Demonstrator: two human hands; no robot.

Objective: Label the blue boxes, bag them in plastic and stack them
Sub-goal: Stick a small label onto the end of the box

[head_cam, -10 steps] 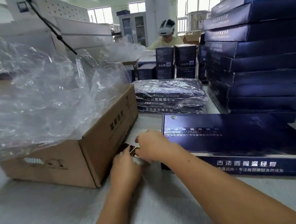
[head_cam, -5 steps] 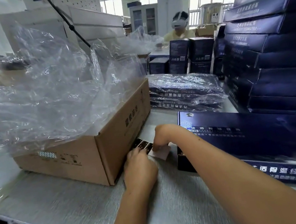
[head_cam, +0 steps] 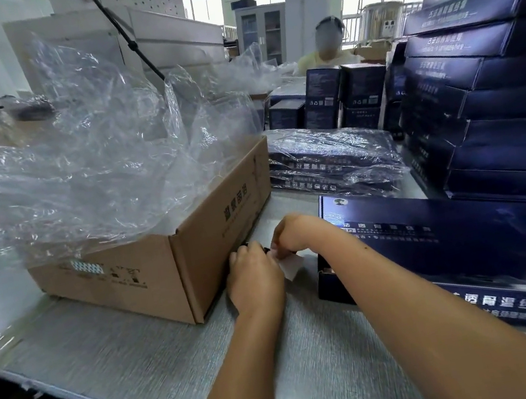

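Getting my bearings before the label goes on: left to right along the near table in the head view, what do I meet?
Cardboard box under clear plastic bags → left hand → right hand, pinching a white label sheet → blue box lying flat.

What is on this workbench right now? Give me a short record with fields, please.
Left hand: on a small dark strip beside the cardboard carton; grip unclear
Right hand: pinches a white slip
Front blue box: unbagged, lying right of the hands
Bagged boxes: short stack behind it
Unbagged stack: tall, at right
Loose plastic: spilling from the carton
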